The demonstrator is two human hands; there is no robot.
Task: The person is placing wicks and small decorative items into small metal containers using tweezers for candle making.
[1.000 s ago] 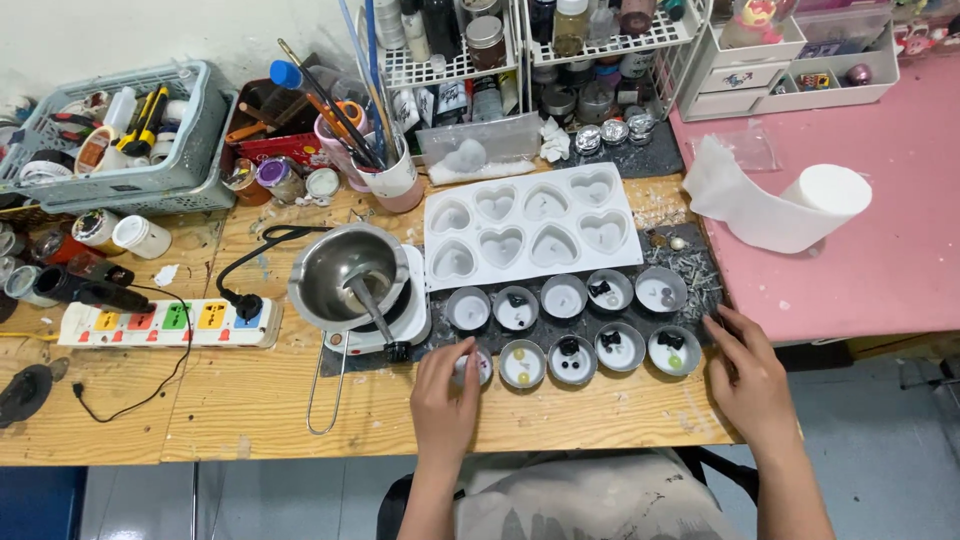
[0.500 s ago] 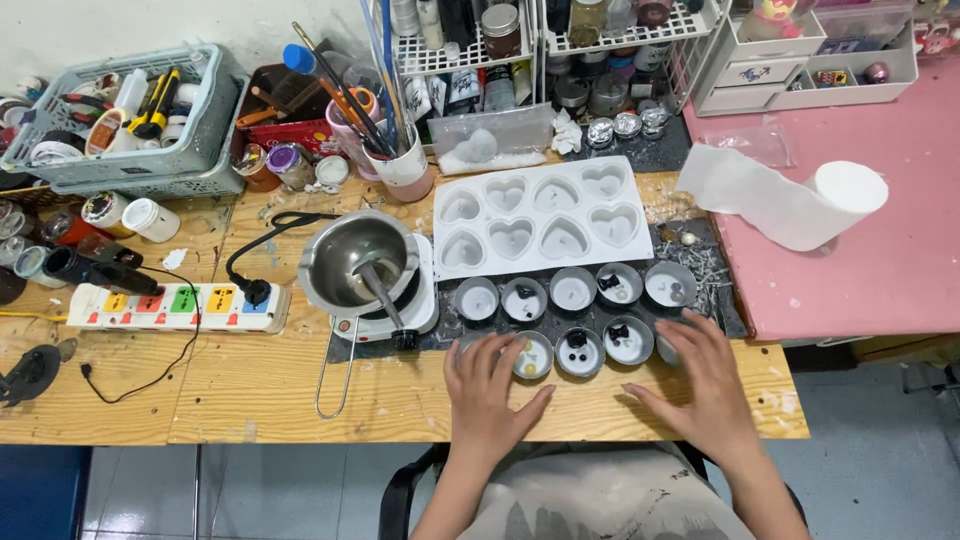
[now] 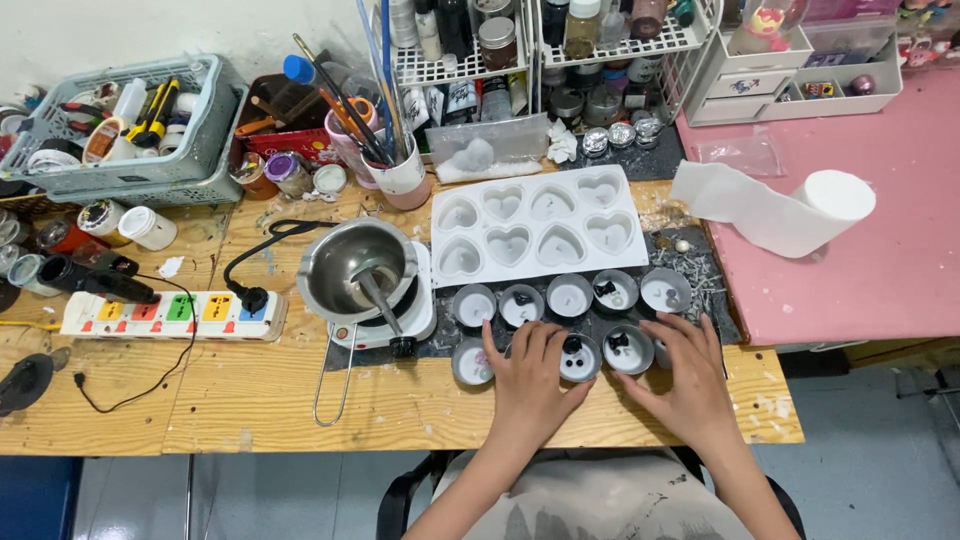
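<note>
Two rows of small round metal tins stand on a dark mat (image 3: 700,290) at the front of the wooden table. Most hold white wax, some with dark bits on top. My left hand (image 3: 530,385) lies flat over the middle of the front row, fingers apart, between one front tin (image 3: 472,362) and another front tin (image 3: 580,357). My right hand (image 3: 685,380) rests spread at the row's right end, its fingertips touching a tin (image 3: 628,350). The back row tins (image 3: 569,295) are uncovered. Behind them lies a white heart-shaped mould tray (image 3: 535,230).
A metal pot (image 3: 360,270) with a long handle sits on a small white hot plate, left of the tins. A power strip (image 3: 170,315) lies further left. A paper towel roll (image 3: 790,210) rests on the pink table (image 3: 880,260). Baskets, brush cup (image 3: 395,170) and jar racks line the back.
Both hands have come forward from the table's front edge onto the front row of tins. The right hand has shifted left, in from the row's far right end.
</note>
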